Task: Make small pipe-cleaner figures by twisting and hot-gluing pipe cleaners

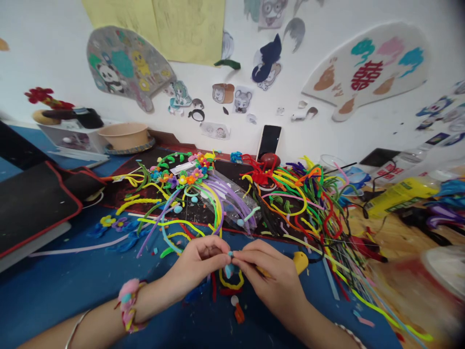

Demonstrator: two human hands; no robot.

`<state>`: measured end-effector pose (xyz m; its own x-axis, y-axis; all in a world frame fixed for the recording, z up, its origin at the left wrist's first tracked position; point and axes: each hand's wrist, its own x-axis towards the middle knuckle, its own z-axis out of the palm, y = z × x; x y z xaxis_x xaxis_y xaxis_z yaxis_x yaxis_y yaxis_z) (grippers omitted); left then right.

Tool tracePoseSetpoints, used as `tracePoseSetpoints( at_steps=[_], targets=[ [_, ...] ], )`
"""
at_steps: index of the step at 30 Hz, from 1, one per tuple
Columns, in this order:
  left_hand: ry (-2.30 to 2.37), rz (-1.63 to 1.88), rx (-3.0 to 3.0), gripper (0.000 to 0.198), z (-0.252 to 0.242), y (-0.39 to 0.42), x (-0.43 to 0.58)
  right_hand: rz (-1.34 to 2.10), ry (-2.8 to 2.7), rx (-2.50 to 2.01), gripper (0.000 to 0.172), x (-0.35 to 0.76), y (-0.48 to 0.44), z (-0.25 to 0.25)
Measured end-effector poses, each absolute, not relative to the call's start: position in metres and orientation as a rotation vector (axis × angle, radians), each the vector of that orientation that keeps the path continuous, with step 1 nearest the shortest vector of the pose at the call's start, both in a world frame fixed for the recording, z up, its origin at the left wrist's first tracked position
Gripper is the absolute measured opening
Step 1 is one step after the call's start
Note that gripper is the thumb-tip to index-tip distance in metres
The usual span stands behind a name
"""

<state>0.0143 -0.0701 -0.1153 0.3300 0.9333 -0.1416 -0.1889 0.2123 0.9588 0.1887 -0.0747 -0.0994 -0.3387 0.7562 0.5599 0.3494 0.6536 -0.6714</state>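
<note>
**Pale-blue pipe cleaner pinched between both hands**

Fingertips of the left hand and right hand press together on it, midway between the palms, its long axis hidden; a yellow pipe-cleaner loop lies just below on the blue work mat.

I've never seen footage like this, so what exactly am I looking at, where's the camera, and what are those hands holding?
This picture comes from a camera worn on a person's head, looking forward and down, so there's no machine here. You're seeing the person's own left hand and right hand. Their fingers meet around a small light-blue piece, with a yellow pipe-cleaner loop just below. The blue work surface holds many colourful pipe cleaners and pipe-cleaner flowers. A phone stands at the back.
</note>
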Motion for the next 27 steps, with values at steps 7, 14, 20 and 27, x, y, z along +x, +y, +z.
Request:
tracePoseSetpoints(
  at_steps=[7, 14, 20, 27],
  targets=[
    [0.884, 1.028, 1.039, 0.016, -0.115, -0.07, 0.015, 0.695, -1.954, -0.9, 0.024, 0.187, -0.079, -0.101],
    [0.897, 1.151, 1.156, 0.01, -0.119, -0.073, 0.015, 0.716, -1.931, -0.918, 0.026, 0.186, -0.078, -0.102],
    [0.974, 1.383, 1.69, 0.015, -0.118, -0.078, 0.012, 0.964, -1.644, -1.102, 0.004, 0.185, -0.077, -0.096],
    [0.939, 1.552, 2.108, 0.02, -0.11, -0.079, 0.01, 1.605, -1.32, -1.228, 0.024, 0.185, -0.068, -0.098]
  ],
)
